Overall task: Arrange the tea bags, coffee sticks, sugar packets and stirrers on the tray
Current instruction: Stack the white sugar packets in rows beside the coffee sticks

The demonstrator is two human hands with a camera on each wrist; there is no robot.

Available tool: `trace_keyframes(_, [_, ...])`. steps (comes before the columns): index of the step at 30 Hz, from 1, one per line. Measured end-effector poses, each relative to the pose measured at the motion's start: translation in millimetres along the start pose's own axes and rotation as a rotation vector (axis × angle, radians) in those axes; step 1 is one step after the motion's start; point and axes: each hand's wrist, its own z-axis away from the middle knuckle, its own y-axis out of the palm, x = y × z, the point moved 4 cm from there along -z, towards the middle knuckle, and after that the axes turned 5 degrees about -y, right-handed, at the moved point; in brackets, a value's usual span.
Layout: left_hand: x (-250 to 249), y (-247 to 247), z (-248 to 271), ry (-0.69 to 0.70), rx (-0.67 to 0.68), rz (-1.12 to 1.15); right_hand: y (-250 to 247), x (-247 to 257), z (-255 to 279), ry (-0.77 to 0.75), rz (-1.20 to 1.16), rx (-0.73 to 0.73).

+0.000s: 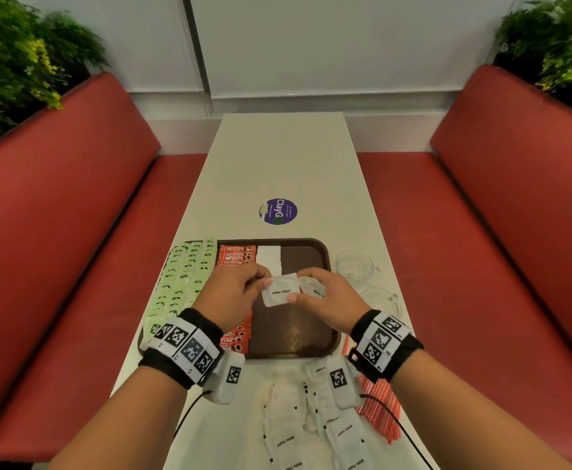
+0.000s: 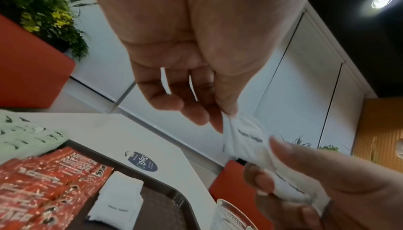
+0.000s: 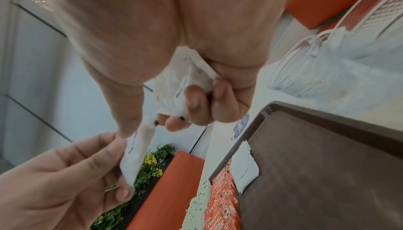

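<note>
Above the tray (image 1: 325,262), the left hand (image 1: 233,293) pinches one sugar packet (image 1: 279,293); the right hand (image 1: 325,300) grasps several. Packets appear light, limp, crushable; edge pinches suit them.

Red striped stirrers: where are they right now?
In the head view the stirrers lie on the table, off the tray, near its near right corner. They are partly under the right wrist, beside the loose sugar packets.
</note>
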Motion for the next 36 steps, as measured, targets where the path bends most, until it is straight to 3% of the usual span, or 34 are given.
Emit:
trace_keyframes(7, [22,21,-9,-0.116,0.045,0.251,14,-13,-20,0.037,-0.058,-0.024])
trace_keyframes(14, [70,18,-58,-0.354,-0.123,0.112,9,-32,-30,0.242,-0.195,-0.043])
trace_keyframes(18, [94,38,-87,-0.463,0.02,-0.039,4,-36,-30,0.273,-0.198,-0.032])
trace_keyframes(22, [101,65,-101,-0.501,0.164,-0.138,-1,-39,-32,0.238,-0.089,-0.044])
trace_keyframes(36, [100,79,-120,-0.49,0.225,-0.413,-9,-42,-38,0.225,-0.113,-0.08])
